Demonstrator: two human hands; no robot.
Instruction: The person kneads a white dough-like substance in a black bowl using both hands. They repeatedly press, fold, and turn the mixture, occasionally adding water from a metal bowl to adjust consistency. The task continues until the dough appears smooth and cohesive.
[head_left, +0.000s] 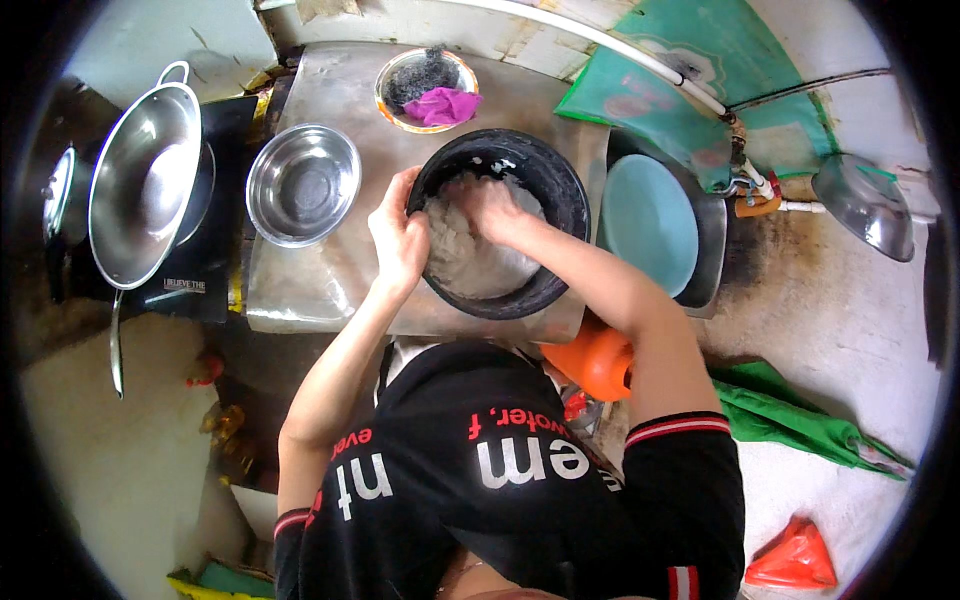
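A deep black bowl (568, 202) stands on the metal-topped table before me. Inside it lies a pale, floury mass (454, 262) like dough, lumpy on the left and smoother on the right. My left hand (401, 236) grips the bowl's left side at the rim. Down in the bowl, my right hand (487, 206) is pressed into the pale mass; motion blur and the mass hide its fingers. White smears cling to the bowl's far inner wall. Left of the bowl is a steel basin (304, 186) with nothing seen in it.
Behind the bowl sits an orange-rimmed basin (382, 105) with dark scouring mesh (420, 79) and a purple cloth (442, 107). A steel wok (142, 187) is on the black cooktop (187, 296) at left. At right, a light-blue basin (651, 225) rests in a metal sink (712, 247).
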